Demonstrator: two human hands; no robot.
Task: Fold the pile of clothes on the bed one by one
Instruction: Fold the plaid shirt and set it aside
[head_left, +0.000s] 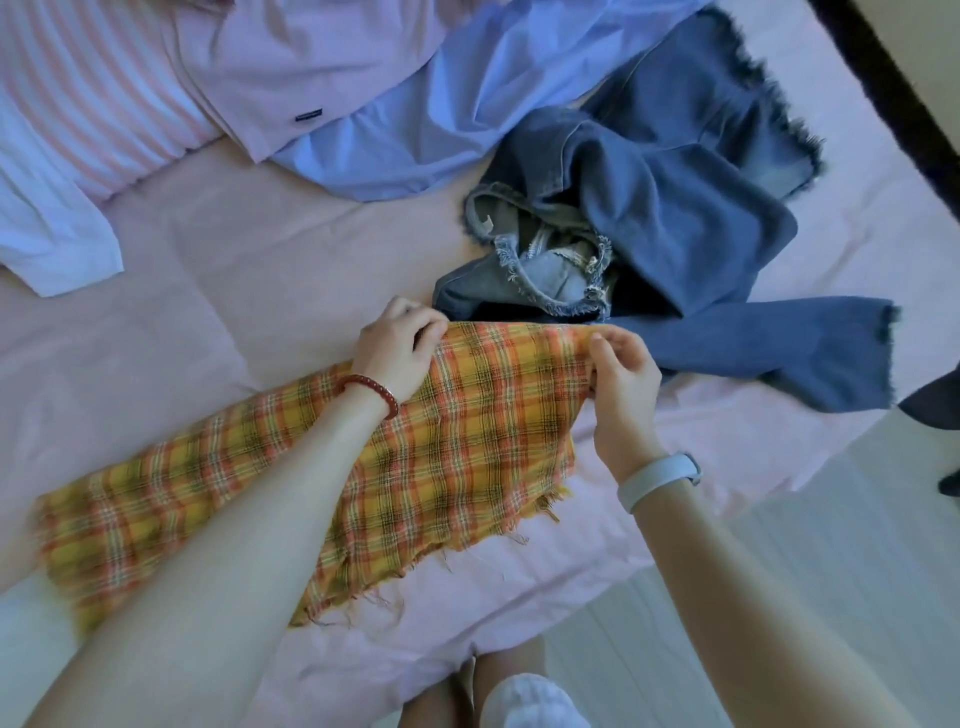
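No text, brand, number or sign can be read anywhere in my view. The only candidate is a small dark label (308, 115) sewn at the hem of the pale pink shirt (291, 62), toward eleven o'clock on the bed (218, 270); its lettering is too small and blurred to make out.

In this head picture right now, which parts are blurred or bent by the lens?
Head view: the near end of the plaid cloth is smeared by blur; the hands, left hand and right hand, and the jeans are fairly sharp; the wide lens stretches the forearms and curves the bed edge; light is soft, without glare.
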